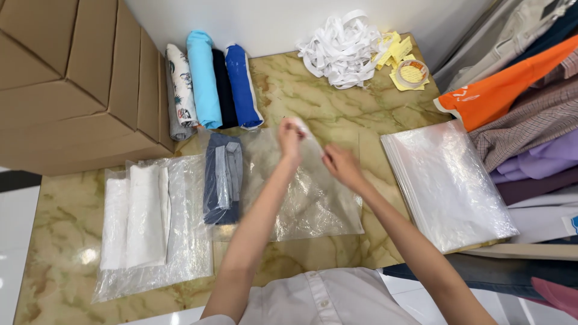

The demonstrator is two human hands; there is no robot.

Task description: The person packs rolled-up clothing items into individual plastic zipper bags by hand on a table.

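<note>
Marbled surface, items as they lie:

Clear plastic bag, centre, flat, its top edge lifted. Contents: one folded dark blue garment, lying at the bag's left side. The left hand and right hand are both pinched shut on the bag's upper edge, fingers closed around a thin white strip there; the motion blurs the detail.

Second clear bag, left of the first, just beside it. Contents: one folded white garment.

Stack of empty clear bags, right, flat, well apart from the hands.

Row of four rolled garments, far edge: patterned white, light blue, dark navy, royal blue, packed side by side.

Cardboard boxes, far left, closed; contents not visible.

Heap of white strips, far edge, with yellow paper scraps and a tape roll beside it.

Loose clothing pile, right, unbagged.
</note>
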